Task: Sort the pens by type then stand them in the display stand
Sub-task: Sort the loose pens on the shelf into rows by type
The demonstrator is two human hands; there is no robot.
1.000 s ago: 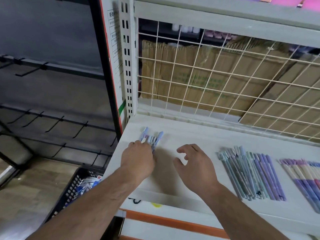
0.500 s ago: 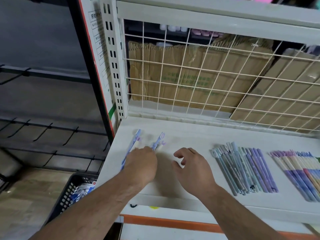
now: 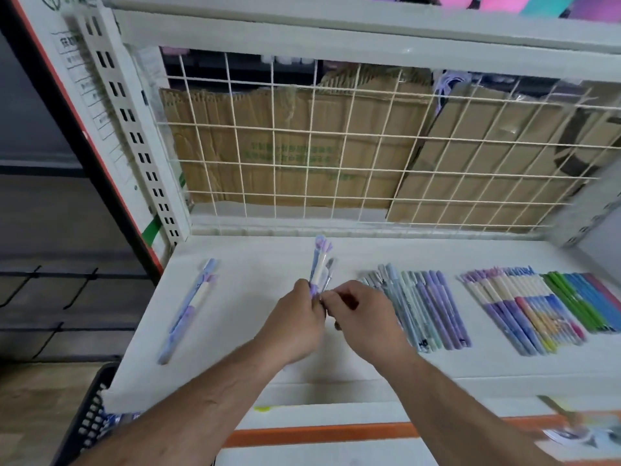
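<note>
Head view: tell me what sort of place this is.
Most likely a stationery shop: a white display shelf with a slotted upright and wire grid back, many pens laid out in sorted rows, and flattened cardboard cartons stored behind the grid.

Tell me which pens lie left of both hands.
The blue-purple cluster at the shelf's left end; the left hand and right hand grip the held pens, and all other rows lie farther right.

Lilac-and-white pens are bunched upright, loose pens lie flat at left, sorted pen rows lie at right.
</note>
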